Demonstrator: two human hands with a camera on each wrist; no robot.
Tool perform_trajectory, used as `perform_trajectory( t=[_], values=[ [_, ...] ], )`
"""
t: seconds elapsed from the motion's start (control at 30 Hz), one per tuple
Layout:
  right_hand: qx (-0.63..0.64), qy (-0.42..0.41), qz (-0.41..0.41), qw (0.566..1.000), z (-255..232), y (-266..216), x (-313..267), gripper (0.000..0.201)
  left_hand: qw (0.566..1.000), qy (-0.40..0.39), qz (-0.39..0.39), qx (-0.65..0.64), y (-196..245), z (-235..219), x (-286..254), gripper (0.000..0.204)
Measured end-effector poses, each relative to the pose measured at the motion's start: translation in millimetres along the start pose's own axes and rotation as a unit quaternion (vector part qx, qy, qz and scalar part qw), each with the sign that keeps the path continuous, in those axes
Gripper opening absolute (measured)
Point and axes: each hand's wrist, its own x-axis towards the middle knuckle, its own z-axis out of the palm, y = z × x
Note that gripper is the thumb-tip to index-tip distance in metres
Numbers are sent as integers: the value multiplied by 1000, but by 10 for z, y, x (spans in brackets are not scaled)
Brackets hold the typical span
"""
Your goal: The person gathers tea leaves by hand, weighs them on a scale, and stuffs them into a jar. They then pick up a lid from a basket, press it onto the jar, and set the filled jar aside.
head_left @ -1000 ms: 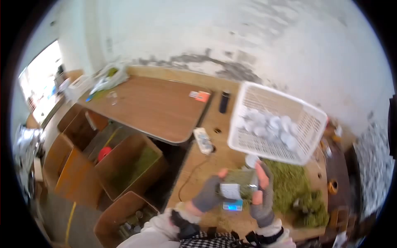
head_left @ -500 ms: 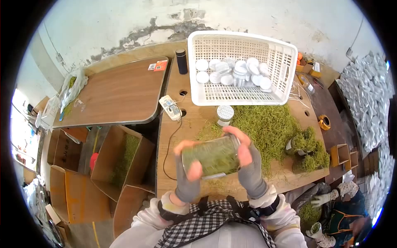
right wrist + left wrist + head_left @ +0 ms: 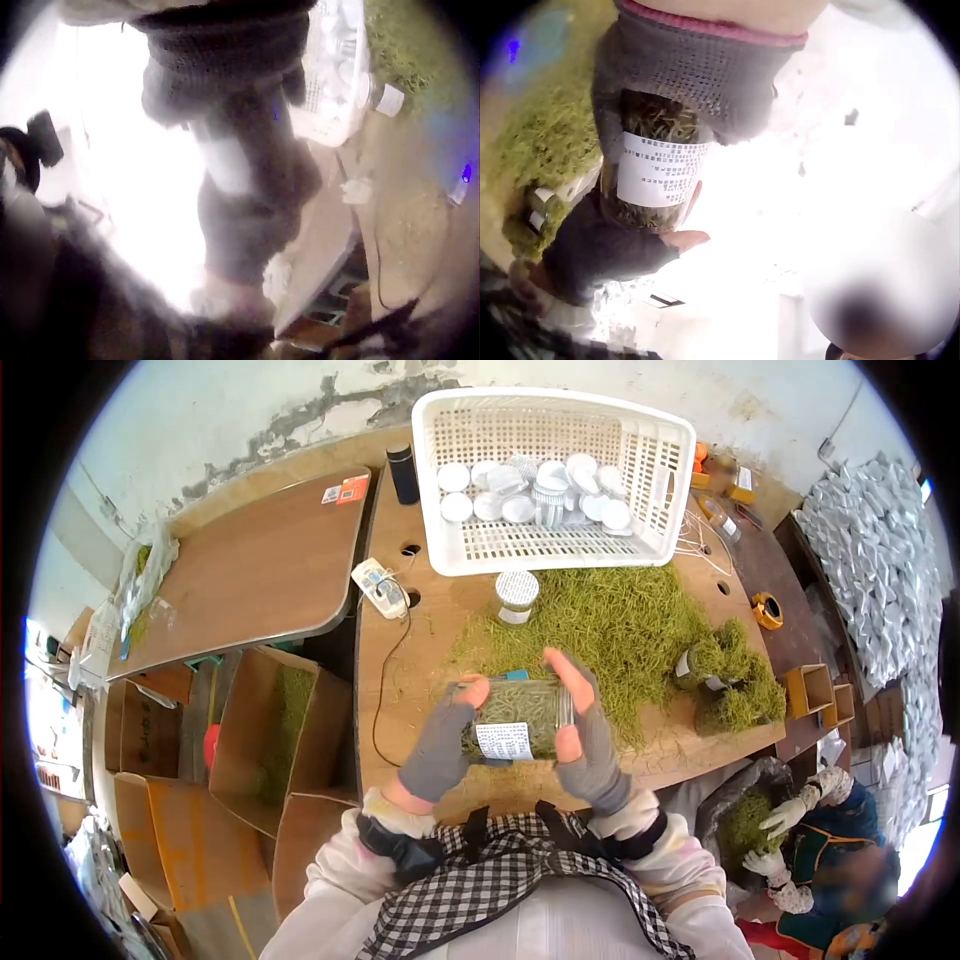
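A clear jar (image 3: 517, 712) filled with dried green shreds lies sideways between two hands in grey fingerless gloves, its white printed label (image 3: 504, 741) facing up. My left hand (image 3: 443, 745) grips one end and my right hand (image 3: 583, 735) grips the other, by the lid. In the left wrist view, the label (image 3: 660, 171) shows between both gloves. Just beyond the jar, part of a small teal scale (image 3: 516, 675) peeks out. A second jar (image 3: 516, 596) with a white lid stands farther back on the table, beside a spread pile of green shreds (image 3: 610, 630).
A white plastic basket (image 3: 560, 560) of round white lids stands at the back. Filled jars (image 3: 712, 672) topped with shreds are on the right. A power strip (image 3: 380, 588) with its cord, a black bottle (image 3: 402, 473) and cardboard boxes (image 3: 270, 730) lie left. Another person's gloved hands (image 3: 790, 815) work at lower right.
The jar turned in both hands, blurred half a second ago, and its label now faces up again. The head view has swung down and right, bringing the other person into sight.
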Motion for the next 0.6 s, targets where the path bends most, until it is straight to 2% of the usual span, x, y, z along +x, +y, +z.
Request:
perform_trajectory(
  t=[0.03, 0.07, 0.1, 0.13, 0.17, 0.2, 0.23, 0.27, 0.33, 0.37, 0.4, 0.43, 0.47, 0.53, 0.6],
  values=[
    [-18, 11, 3, 1000, 18, -49, -61, 49, 999, 21, 28, 36, -91, 19, 1, 44],
    [-38, 24, 3, 999, 13, -69, -89, 47, 999, 19, 24, 36, -179, 59, -4, 44],
    [32, 17, 94, 995, -17, -14, -85, 46, 973, 35, 152, 171, -290, 104, -27, 44],
    [31, 17, 97, 995, -53, 22, -59, 46, 911, 51, 276, 301, -360, 125, -38, 45],
    [111, -2, 190, 975, -81, 51, -48, 47, 912, 50, 271, 302, -408, 96, -31, 45],
    [192, -20, 279, 941, -105, 89, -61, 48, 856, 56, 333, 392, -465, 40, 1, 46],
    [254, -44, 300, 919, -127, 308, -142, 52, 787, 60, 389, 474, -518, -6, 27, 48],
    [254, -40, 304, 917, -160, 344, -196, 52, 790, 59, 384, 474, -547, -32, 50, 48],
    [277, -128, 298, 905, -232, 407, -235, 54, 739, 70, 373, 557, -564, -71, 137, 52],
    [278, -134, 302, 902, -249, 432, -251, 54, 740, 77, 370, 556, -544, -40, 143, 52],
    [312, -86, 289, 901, -256, 454, -278, 56, 908, 104, 216, 344, -501, 16, 132, 51],
    [344, -36, 273, 898, -276, 477, -288, 60, 987, 119, 45, 98, -480, 44, 132, 50],
    [346, -39, 274, 897, -324, 492, -277, 60, 987, 122, 45, 97, -521, -55, 179, 50],
    [263, 33, 341, 902, -454, 505, -271, 59, 999, 24, 21, 24, -645, -342, 276, 50],
    [226, 17, 357, 906, -533, 551, -299, 57, 999, 38, 9, -26, -607, -325, 240, 48]
  ],
)
